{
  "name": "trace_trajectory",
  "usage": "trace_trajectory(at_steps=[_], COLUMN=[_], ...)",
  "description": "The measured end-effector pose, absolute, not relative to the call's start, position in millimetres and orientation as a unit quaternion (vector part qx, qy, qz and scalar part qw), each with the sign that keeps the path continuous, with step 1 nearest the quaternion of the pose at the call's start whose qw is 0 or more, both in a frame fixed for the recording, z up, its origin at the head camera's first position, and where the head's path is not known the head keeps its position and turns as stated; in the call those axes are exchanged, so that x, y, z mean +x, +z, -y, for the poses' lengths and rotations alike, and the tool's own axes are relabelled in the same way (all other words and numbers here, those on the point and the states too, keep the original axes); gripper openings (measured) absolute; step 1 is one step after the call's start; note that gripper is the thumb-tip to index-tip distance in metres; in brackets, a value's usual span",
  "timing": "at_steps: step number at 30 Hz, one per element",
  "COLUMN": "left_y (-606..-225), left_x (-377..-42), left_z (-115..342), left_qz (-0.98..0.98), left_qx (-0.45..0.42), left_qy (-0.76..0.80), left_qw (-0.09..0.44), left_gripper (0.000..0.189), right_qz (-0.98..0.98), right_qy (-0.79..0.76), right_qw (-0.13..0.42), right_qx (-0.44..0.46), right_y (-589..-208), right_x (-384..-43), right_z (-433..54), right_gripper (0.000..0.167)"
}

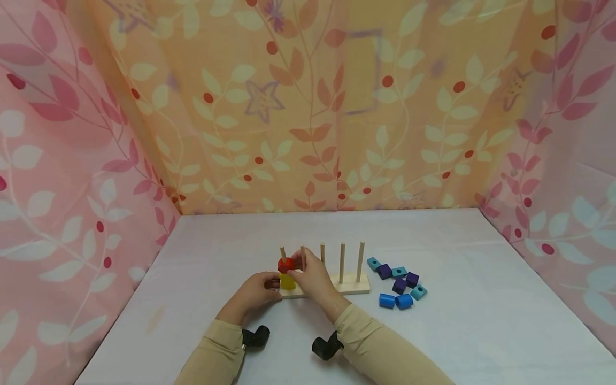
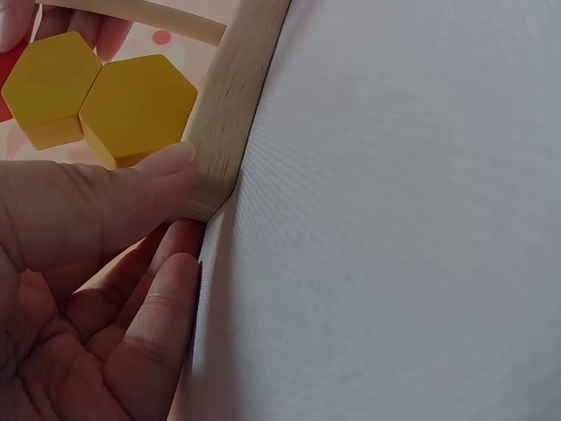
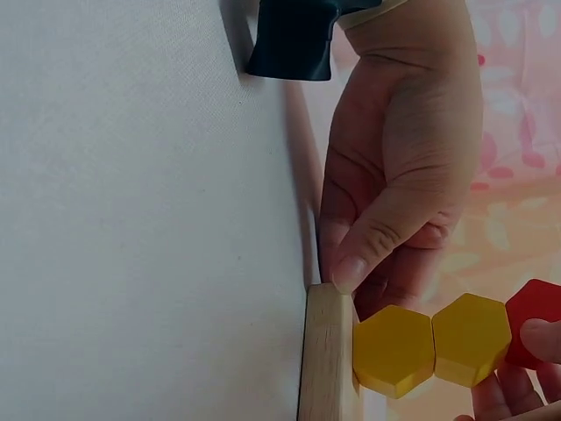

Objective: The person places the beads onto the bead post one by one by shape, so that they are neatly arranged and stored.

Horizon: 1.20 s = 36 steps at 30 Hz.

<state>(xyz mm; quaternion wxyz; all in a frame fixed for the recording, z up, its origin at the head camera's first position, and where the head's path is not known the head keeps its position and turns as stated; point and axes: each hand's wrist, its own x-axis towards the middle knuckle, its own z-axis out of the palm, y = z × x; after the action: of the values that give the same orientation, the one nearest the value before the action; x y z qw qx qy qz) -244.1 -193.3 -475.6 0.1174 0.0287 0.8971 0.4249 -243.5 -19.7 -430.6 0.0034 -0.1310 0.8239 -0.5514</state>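
A wooden peg board (image 1: pixel 356 285) lies on the table with a row of upright pegs. On its leftmost peg are two yellow hexagonal blocks (image 3: pixel 473 338), stacked edge on edge. My left hand (image 1: pixel 253 291) holds the board's left end; the left wrist view shows the thumb on the wooden base (image 2: pixel 230 114) beside the lower yellow block (image 2: pixel 140 105). Directly above the yellow ones, on the same peg, sits a red hexagonal block (image 1: pixel 286 265). My right hand (image 1: pixel 315 279) pinches this red block, its thumb on the near face in the right wrist view.
Right of the board lie loose blocks: several light-blue ones (image 1: pixel 399 272), several purple ones (image 1: pixel 399 286) and two blue cylinders (image 1: pixel 387 300). The other pegs (image 1: pixel 342 263) stand bare. Patterned cloth (image 1: pixel 308 133) hangs behind the white table (image 1: pixel 216 235) and at both sides.
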Motion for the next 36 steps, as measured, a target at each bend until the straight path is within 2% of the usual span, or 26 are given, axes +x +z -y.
trace_trajectory(at_steps=[5, 15, 20, 36], left_y=[-474.5, -473.1, -475.3, -475.6], left_x=[-242.6, -240.9, -242.9, -242.7], left_z=[193.6, 192.2, 192.3, 192.6], left_qz=[-0.899, -0.896, -0.894, -0.892], left_qx=[0.03, 0.022, 0.019, 0.023], left_qy=[0.422, 0.428, 0.432, 0.436], left_qw=[0.118, 0.118, 0.116, 0.116], left_gripper=[0.049, 0.051, 0.052, 0.051], right_qz=[-0.826, -0.816, -0.808, -0.843], right_qy=[-0.546, -0.542, -0.55, -0.513], right_qw=[-0.001, -0.023, -0.014, -0.053], right_qx=[-0.139, -0.197, -0.211, -0.154], right_y=[-427.4, -421.2, -414.5, -399.9], right_x=[-238.3, -225.8, -220.2, -221.7], right_z=[16.1, -5.8, -20.1, -118.9], right_gripper=[0.024, 0.044, 0.049, 0.021])
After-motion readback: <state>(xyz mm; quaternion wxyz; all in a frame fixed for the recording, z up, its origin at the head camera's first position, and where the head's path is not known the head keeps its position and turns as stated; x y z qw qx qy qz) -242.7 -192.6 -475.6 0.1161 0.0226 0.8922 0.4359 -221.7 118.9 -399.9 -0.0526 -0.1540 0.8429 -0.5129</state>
